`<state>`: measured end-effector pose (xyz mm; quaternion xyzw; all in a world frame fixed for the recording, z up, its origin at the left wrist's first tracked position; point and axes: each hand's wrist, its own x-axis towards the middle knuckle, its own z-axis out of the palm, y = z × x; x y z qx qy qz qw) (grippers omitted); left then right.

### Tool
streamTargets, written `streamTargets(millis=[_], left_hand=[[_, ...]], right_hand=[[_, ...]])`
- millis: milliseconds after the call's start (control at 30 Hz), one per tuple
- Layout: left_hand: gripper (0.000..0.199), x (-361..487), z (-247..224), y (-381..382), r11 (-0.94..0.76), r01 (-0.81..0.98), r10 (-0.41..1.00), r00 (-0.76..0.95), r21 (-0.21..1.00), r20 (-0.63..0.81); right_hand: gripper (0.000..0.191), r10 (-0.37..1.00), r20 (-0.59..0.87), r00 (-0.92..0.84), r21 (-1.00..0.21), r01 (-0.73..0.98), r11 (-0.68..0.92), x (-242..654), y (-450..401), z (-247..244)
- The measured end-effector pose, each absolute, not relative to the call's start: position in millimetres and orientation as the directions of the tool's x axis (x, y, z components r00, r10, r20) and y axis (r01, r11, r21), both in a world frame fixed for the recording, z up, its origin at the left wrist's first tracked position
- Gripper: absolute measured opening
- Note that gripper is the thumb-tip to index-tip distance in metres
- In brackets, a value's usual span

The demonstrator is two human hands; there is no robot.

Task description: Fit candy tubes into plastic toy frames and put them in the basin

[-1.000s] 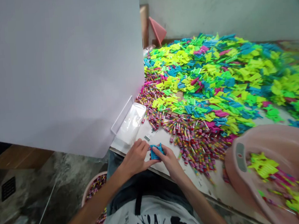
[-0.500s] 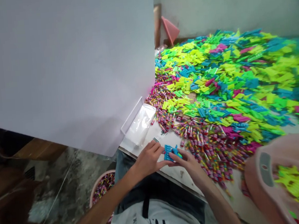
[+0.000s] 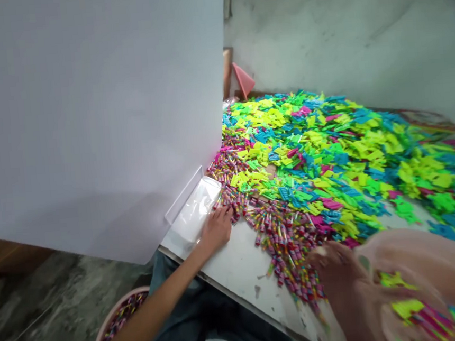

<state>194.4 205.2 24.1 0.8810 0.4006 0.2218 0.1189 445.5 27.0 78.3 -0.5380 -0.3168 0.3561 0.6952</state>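
My left hand is palm down at the near right corner of a clear plastic bag, fingers reaching to the edge of a pile of small pink-and-red tubes. Its fingers look slightly apart, and the tips are partly lost among the tubes. My right hand is smeared by motion over the right side of the tube pile, just left of a pink plastic basin. Whether it holds anything cannot be made out. Yellow, magenta and blue plastic pieces lie in the basin.
A wide heap of bright comb-like plastic pieces covers the back and right of the white table. A large pale panel stands at left. Beside it rises a pink cone. Below the table edge sits a tub of tubes.
My hands have parted: the left moved forward to the bag and tubes, the right went right toward the basin. The blue comb-like piece they held together is no longer seen in them. The view has shifted.
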Motion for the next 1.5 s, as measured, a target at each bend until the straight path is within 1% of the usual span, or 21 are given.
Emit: streamTargets(millis=[33, 100, 133, 167, 200, 300, 367, 433, 500, 633, 733, 833, 967, 1033, 1100, 1200, 1300, 1367, 1433, 1500], left_hand=[[0.035, 195.0, 21.5, 204.2, -0.648, 0.664, 0.761, 0.580, 0.373, 0.290], [0.026, 194.3, 18.7, 202.7, -0.645, 0.681, 0.764, 0.579, 0.346, 0.285], [0.022, 193.5, 18.4, 202.5, -0.648, 0.685, 0.762, 0.582, 0.334, 0.285], [0.020, 192.7, 18.4, 202.6, -0.653, 0.685, 0.758, 0.586, 0.323, 0.286], [0.018, 192.3, 18.7, 202.9, -0.658, 0.685, 0.753, 0.592, 0.312, 0.289], [0.018, 193.0, 18.8, 203.0, -0.670, 0.687, 0.741, 0.598, 0.280, 0.304], [0.018, 194.4, 17.9, 201.9, -0.668, 0.696, 0.742, 0.591, 0.264, 0.316], [0.018, 195.5, 16.7, 200.5, -0.663, 0.704, 0.744, 0.582, 0.255, 0.327], [0.018, 196.1, 15.6, 199.7, -0.655, 0.712, 0.750, 0.568, 0.255, 0.340], [0.019, 196.6, 14.4, 200.7, -0.642, 0.713, 0.758, 0.538, 0.282, 0.369], [0.018, 196.5, 13.8, 202.3, -0.638, 0.699, 0.764, 0.520, 0.324, 0.383], [0.018, 195.6, 13.3, 202.9, -0.632, 0.674, 0.771, 0.501, 0.381, 0.392], [0.025, 193.1, 13.0, 203.6, -0.617, 0.628, 0.786, 0.458, 0.473, 0.416], [0.030, 191.2, 14.6, 204.3, -0.612, 0.593, 0.790, 0.435, 0.523, 0.431], [0.032, 189.4, 18.9, 204.2, -0.604, 0.550, 0.797, 0.411, 0.577, 0.442], [0.028, 189.7, 33.2, 198.6, -0.559, 0.483, 0.828, 0.358, 0.674, 0.431], [0.025, 196.0, 56.7, 184.0, -0.488, 0.415, 0.868, 0.320, 0.768, 0.379], [0.026, 202.6, 74.4, 171.6, -0.432, 0.356, 0.888, 0.327, 0.829, 0.323], [0.026, 209.3, 90.4, 160.3, -0.330, 0.239, 0.908, 0.345, 0.913, 0.238], [0.027, 214.7, 102.6, 152.6, -0.188, 0.089, 0.917, 0.373, 0.978, 0.142]], right_hand=[[0.053, 0.848, 0.087, 0.523, -0.983, -0.093, 0.158, 437.1, 38.8, 79.8], [0.045, 0.877, 0.106, 0.468, -0.987, 0.157, 0.036, 424.8, 69.3, 82.9], [0.043, 0.875, 0.127, 0.467, -0.950, 0.311, -0.028, 421.8, 87.3, 83.7], [0.044, 0.870, 0.170, 0.463, -0.885, 0.460, -0.072, 420.8, 106.6, 83.7], [0.045, 0.860, 0.197, 0.470, -0.853, 0.515, -0.086, 421.3, 126.9, 82.7], [0.046, 0.813, 0.274, 0.513, -0.766, 0.628, -0.138, 426.3, 188.0, 75.3], [0.048, 0.788, 0.294, 0.540, -0.701, 0.683, -0.206, 428.0, 223.1, 68.4], [0.050, 0.799, 0.269, 0.537, -0.629, 0.726, -0.277, 427.6, 248.6, 61.8], [0.048, 0.828, 0.226, 0.513, -0.579, 0.754, -0.310, 427.0, 262.3, 56.4], [0.041, 0.874, 0.177, 0.453, -0.547, 0.783, -0.295, 429.4, 259.4, 49.7], [0.038, 0.884, 0.178, 0.433, -0.566, 0.779, -0.269, 433.3, 246.7, 48.3], [0.037, 0.874, 0.187, 0.449, -0.625, 0.741, -0.247, 437.5, 237.7, 52.9], [0.050, 0.836, 0.230, 0.499, -0.752, 0.636, -0.173, 441.5, 229.5, 69.3], [0.055, 0.832, 0.231, 0.505, -0.824, 0.555, -0.109, 440.2, 222.0, 78.6], [0.055, 0.836, 0.215, 0.506, -0.888, 0.458, -0.049, 434.9, 210.1, 85.9], [0.055, 0.824, 0.191, 0.533, -0.946, 0.325, 0.009, 419.8, 185.1, 91.4], [0.060, 0.842, 0.055, 0.537, -0.998, 0.054, 0.030, 400.8, 157.8, 94.1], [0.056, 0.855, -0.061, 0.515, -0.990, -0.140, 0.014, 388.0, 141.7, 97.4], [0.047, 0.851, -0.143, 0.505, -0.962, -0.272, 0.000, 375.0, 128.3, 102.3], [0.042, 0.844, -0.184, 0.503, -0.926, -0.376, 0.022, 361.6, 117.5, 107.5]])
